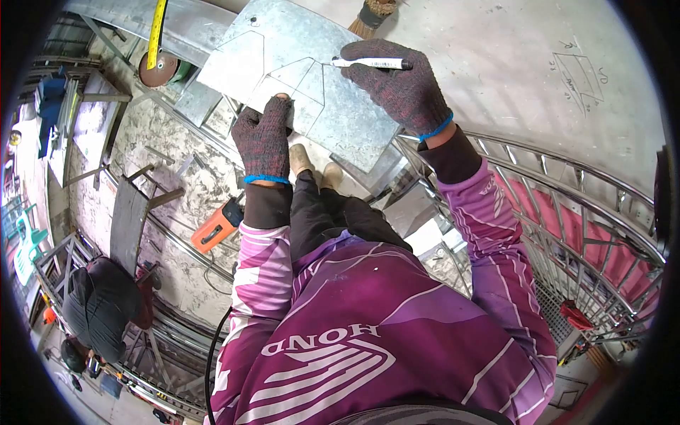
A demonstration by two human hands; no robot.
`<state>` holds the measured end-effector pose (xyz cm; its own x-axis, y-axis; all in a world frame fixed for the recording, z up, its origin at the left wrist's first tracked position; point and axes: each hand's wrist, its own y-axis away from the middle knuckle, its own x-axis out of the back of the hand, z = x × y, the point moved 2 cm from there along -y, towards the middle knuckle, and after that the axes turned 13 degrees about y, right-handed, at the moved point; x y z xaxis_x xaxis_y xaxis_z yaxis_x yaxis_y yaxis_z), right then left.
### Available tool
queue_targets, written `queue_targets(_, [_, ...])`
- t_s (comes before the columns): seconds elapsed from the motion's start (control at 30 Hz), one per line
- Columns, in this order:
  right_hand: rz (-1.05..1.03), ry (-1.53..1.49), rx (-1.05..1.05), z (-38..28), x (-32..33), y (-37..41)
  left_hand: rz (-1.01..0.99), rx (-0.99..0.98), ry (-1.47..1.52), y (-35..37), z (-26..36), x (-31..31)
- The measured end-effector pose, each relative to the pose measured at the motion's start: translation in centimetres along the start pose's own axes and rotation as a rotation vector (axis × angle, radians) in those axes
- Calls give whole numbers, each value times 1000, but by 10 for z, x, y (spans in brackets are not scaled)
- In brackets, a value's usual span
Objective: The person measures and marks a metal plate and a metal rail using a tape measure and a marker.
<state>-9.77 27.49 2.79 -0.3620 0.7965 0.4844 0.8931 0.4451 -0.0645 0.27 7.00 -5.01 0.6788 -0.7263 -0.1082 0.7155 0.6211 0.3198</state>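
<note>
A pale grey sheet of metal (354,120) lies in front of me, with angular outlines drawn on it in dark lines. My right hand (404,88), in a dark knitted glove with a blue cuff, is closed around a white marker (375,63). The marker's dark tip is at the sheet, close to a corner of the drawn shape. At the sheet's near edge is my left hand (263,138), gloved alike and gripping that edge. One bare fingertip pokes out of the left glove; its other fingers are partly hidden.
A yellow tape measure (156,35) extends at the upper left, near a round rusty-brown container (159,69). An orange tool case (216,227) rests on the floor. Metal railing (559,184) runs along the right. A brush (370,15) lies at the top. Another person (99,304) is at lower left.
</note>
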Motion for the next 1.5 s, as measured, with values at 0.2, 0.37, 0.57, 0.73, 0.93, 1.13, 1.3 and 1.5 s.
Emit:
queue_targets(0.2, [7, 67, 24, -5, 2, 0, 3, 8, 27, 0, 2, 0])
queue_targets(0.37, [9, 97, 17, -12, 5, 4, -5, 5, 72, 2, 4, -3])
queue_targets(0.57, [95, 277, 216, -11, 2, 9, -12, 6, 25, 0, 0, -1])
queue_targets(0.73, [109, 288, 260, -8, 0, 8, -18, 16, 62, 4, 7, -5])
queue_targets(0.93, [99, 270, 265, -13, -2, 10, -35, 22, 33, 8, 16, -6])
queue_targets(1.13, [104, 400, 341, -14, -2, 15, -42, 21, 55, 6, 12, -5])
queue_targets(1.3, [100, 404, 320, -17, -4, 21, -48, 14, 48, 3, 4, -4])
queue_targets(1.5, [61, 387, 270, -23, -6, 31, -41, 4, 45, 3, 6, -4])
